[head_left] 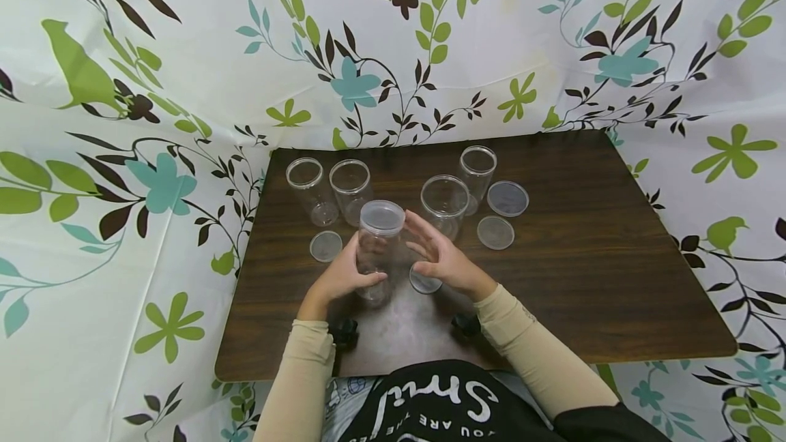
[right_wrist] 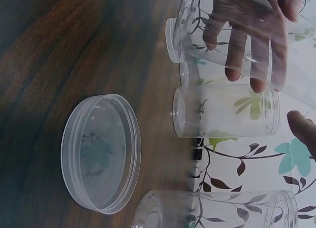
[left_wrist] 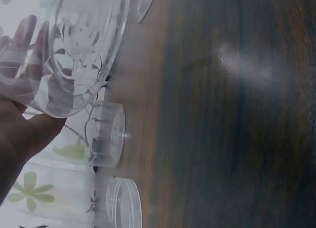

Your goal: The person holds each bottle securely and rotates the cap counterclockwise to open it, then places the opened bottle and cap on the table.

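A clear plastic jar (head_left: 377,254) with a translucent lid (head_left: 382,215) on its top stands upright in my left hand (head_left: 342,273). The fingers and thumb of that hand wrap round its side; in the left wrist view the jar's base (left_wrist: 81,55) shows above the table. My right hand (head_left: 451,261) is held up just right of the jar, fingers spread and holding nothing. Its index fingertip is close to the lid's edge; whether it touches I cannot tell. Below the right hand a loose round lid (right_wrist: 101,154) lies on the table.
Two lidless clear jars (head_left: 307,189) stand at the back left of the brown table (head_left: 589,258). Another jar (head_left: 445,203) stands beyond my right hand, with a narrower jar (head_left: 477,172) behind it. Loose lids lie at left (head_left: 326,246) and right (head_left: 495,232). A patterned curtain (head_left: 393,39) backs the table.
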### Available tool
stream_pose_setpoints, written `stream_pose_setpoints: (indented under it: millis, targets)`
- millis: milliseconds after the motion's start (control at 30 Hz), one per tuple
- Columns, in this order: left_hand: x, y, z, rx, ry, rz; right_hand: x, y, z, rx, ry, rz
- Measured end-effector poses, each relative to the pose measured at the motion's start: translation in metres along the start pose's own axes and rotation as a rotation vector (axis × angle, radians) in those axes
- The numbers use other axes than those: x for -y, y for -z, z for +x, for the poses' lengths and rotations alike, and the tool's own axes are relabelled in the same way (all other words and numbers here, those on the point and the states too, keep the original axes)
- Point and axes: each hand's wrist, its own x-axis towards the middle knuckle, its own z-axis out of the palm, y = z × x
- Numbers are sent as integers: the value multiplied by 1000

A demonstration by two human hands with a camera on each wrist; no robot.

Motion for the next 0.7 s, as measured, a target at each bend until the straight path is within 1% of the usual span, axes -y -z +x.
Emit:
stream_pose_setpoints:
  millis: [67,167,333,500,600,700]
  targets:
    - [-2,-2,0,8,4,-6,0,-1,1,-5,0,-10]
    - [-3,-5,0,29,-4,28,1,-2,3,-3,0,-10]
    - [-7,-14,0,78,-18,137,1,0,6,9,10,-6]
    - [-12,-22,2,127,-50,203,0,2,7,9,26,2]
    - [-14,-25,3,149,-67,215,0,3,7,4,28,26]
    - [-14,-26,4,156,-73,204,0,3,6,-4,25,33]
